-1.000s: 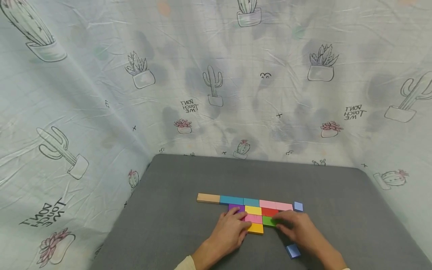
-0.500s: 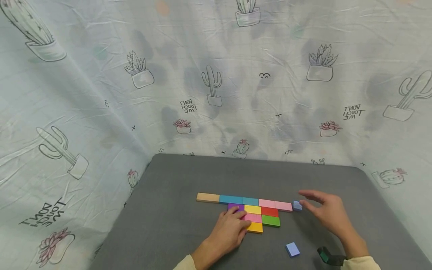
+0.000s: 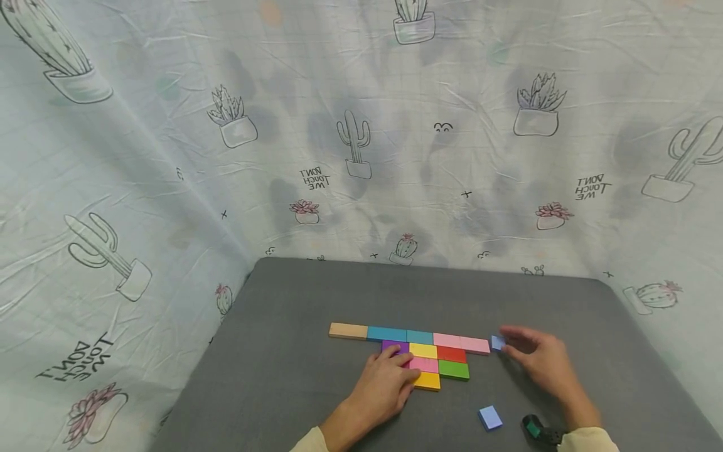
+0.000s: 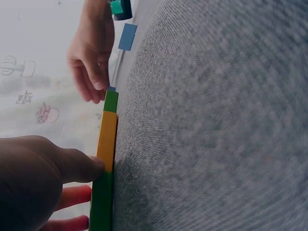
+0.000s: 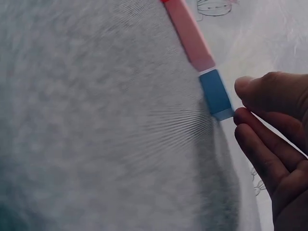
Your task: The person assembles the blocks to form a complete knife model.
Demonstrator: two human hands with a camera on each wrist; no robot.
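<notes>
My left hand (image 3: 381, 386) rests on the left part of a patch of coloured blocks. Its fingers lie over the purple block (image 3: 395, 346) and the edges of the pink block (image 3: 425, 365) and the orange-yellow block (image 3: 427, 381). In the left wrist view its thumb presses the side of the orange block (image 4: 107, 139). At the right end of the long row, a small blue block (image 5: 215, 94) stands by the pink block (image 5: 192, 38), with a thin gap. My right hand (image 3: 545, 361) touches the blue block's outer end with a fingertip. Its thumb stays apart from the block.
The long row also has a tan block (image 3: 348, 330) and blue blocks (image 3: 386, 334). Yellow, red (image 3: 451, 355) and green (image 3: 454, 370) blocks lie below it. Another light-blue block (image 3: 489, 417) lies nearer me on the grey table (image 3: 271, 389). A patterned curtain (image 3: 361, 207) surrounds the table.
My right hand has left the green block and gone right to the small blue block. That block has shifted slightly left, closer to the pink row. My left hand stays put.
</notes>
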